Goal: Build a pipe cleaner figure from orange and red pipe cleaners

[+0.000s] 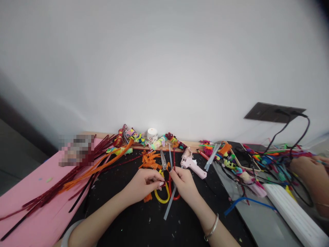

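Note:
My left hand [146,185] is closed in a pinch, with a bit of dark red tinsel pipe cleaner at its fingertips. Facing it, my right hand [184,183] pinches a red tinsel pipe cleaner [174,158] that sticks up above the thumb; whether both bits are one piece is hidden. A small bent orange strip [169,167] shows by the right thumb. Beneath and between the hands lie scissors [163,199] with yellow and red handles, blades pointing away. A translucent glue stick [169,206] lies beside them. Short orange pipe cleaner pieces [149,159] are heaped just beyond my left hand.
A pink glue gun [194,166] lies right of my hands. Long red pipe cleaners [61,181] spread over the pink surface at left. A white cup [152,135] stands by the wall. At right are a white power strip [293,209], cables and another person's hand [304,171].

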Motion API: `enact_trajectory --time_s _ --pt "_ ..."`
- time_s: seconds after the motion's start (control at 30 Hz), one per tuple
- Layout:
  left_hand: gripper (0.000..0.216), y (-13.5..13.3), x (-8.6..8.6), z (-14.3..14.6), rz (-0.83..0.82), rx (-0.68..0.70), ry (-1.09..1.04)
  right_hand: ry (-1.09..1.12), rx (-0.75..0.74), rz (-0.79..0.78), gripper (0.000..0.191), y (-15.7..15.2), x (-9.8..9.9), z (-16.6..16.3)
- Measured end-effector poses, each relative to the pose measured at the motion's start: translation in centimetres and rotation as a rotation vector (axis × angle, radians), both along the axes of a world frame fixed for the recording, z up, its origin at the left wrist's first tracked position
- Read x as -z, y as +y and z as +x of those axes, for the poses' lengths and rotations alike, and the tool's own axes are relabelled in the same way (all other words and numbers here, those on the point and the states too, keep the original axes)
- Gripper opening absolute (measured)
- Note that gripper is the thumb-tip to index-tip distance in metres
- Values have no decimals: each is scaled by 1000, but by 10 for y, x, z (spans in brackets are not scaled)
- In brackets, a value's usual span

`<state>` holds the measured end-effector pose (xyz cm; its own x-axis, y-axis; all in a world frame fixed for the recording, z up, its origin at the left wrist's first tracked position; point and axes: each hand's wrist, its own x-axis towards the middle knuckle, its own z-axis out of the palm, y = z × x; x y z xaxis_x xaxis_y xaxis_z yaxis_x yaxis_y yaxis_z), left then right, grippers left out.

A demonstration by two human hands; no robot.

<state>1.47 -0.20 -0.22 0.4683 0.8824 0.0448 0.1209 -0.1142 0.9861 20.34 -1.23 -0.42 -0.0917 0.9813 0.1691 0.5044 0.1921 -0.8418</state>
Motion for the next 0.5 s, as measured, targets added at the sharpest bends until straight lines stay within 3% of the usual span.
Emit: enact_trajectory --time_s 0.23,0.33,0.43,0.5 --pt "9 0 3 -1 60 30 76 150 -16 -30 38 0 3 -4" --pt "7 2 4 -1 -9 17 2 151 -25 -13 40 0 2 -2" --pt "10 6 2 -2 -132 -93 -138 79 -16 51 42 1 -1 6" --pt "18 9 0 -3 -198 -211 -233 -39 73 155 37 4 -2 14"
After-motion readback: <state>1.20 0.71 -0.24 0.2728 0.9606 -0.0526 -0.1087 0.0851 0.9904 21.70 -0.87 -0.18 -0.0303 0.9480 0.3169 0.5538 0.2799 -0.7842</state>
